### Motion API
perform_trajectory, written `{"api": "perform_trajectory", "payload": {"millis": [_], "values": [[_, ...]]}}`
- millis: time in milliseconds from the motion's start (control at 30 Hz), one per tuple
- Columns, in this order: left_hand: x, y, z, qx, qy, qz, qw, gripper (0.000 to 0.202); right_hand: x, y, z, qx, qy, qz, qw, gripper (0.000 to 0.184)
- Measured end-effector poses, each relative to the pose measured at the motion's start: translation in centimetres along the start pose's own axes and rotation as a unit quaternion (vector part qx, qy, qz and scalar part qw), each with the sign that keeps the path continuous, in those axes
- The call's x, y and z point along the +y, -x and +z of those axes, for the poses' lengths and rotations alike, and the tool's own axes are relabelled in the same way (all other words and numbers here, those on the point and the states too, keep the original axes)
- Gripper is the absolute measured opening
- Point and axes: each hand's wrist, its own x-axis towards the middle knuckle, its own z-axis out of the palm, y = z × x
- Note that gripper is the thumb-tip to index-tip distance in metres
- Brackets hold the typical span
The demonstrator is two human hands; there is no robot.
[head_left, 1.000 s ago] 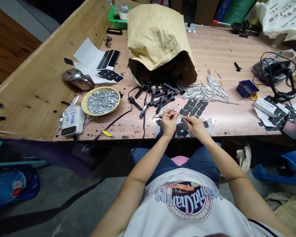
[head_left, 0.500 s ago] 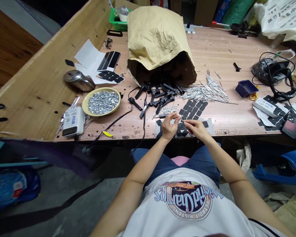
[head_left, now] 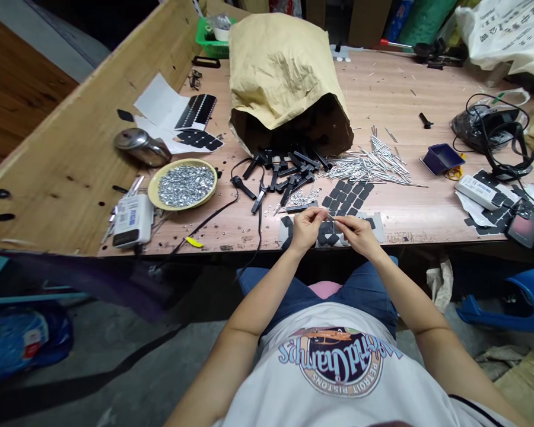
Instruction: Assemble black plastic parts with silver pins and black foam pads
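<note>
My left hand (head_left: 308, 228) and my right hand (head_left: 355, 230) meet at the table's front edge with fingertips almost touching. Pinched in my right hand is a thin metal rod (head_left: 331, 217), its tip pointing at my left fingers. My left thumb and forefinger are pressed together at that tip; whatever small piece they hold is too small to make out. Beneath both hands lie black rounded pads (head_left: 328, 237) on a grey sheet. Just beyond are small shiny nuts or washers (head_left: 303, 198), a pile of metal rods (head_left: 371, 163) and black plastic handles (head_left: 289, 178).
A large paper sack (head_left: 285, 71) lies with its mouth facing me. On the left stand a yellow bowl (head_left: 150, 193) of small metal parts, a white box (head_left: 133, 219) and a metal container (head_left: 142, 146). To the right are a dark blue tray (head_left: 442, 159) and a phone (head_left: 524, 226).
Both hands stay together at nearly the same spot. My right fingers have straightened a little along the rod, and the view has shifted slightly.
</note>
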Motion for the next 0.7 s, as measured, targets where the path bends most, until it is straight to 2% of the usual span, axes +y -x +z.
{"api": "perform_trajectory", "payload": {"millis": [200, 300, 433, 533, 633, 700], "values": [[-0.6, 0.1, 0.1, 0.002, 0.049, -0.050, 0.998, 0.042, -0.1, 0.2, -0.2, -0.011, 0.043, -0.026, 0.999, 0.035], [-0.8, 0.0, -0.1, -0.004, 0.050, -0.040, 0.998, 0.043, -0.1, 0.2, -0.4, -0.019, 0.067, -0.021, 0.997, 0.033], [-0.1, -0.3, -1.1, -0.070, -0.020, 0.021, 0.997, 0.033, -0.3, 0.2, -0.9, -0.042, 0.071, -0.004, 0.997, 0.031], [1.0, -0.8, -2.0, -0.147, -0.061, 0.063, 0.985, 0.024, -0.5, 0.4, -1.3, -0.081, 0.010, 0.034, 0.996, 0.033], [1.8, -1.1, -2.3, -0.198, -0.056, 0.069, 0.976, 0.023, -0.6, 0.6, -1.3, -0.111, -0.079, 0.104, 0.985, 0.039], [1.9, -1.1, -2.2, -0.197, -0.032, 0.055, 0.978, 0.026, -0.6, 0.8, -1.1, -0.110, -0.120, 0.136, 0.977, 0.042]]}}
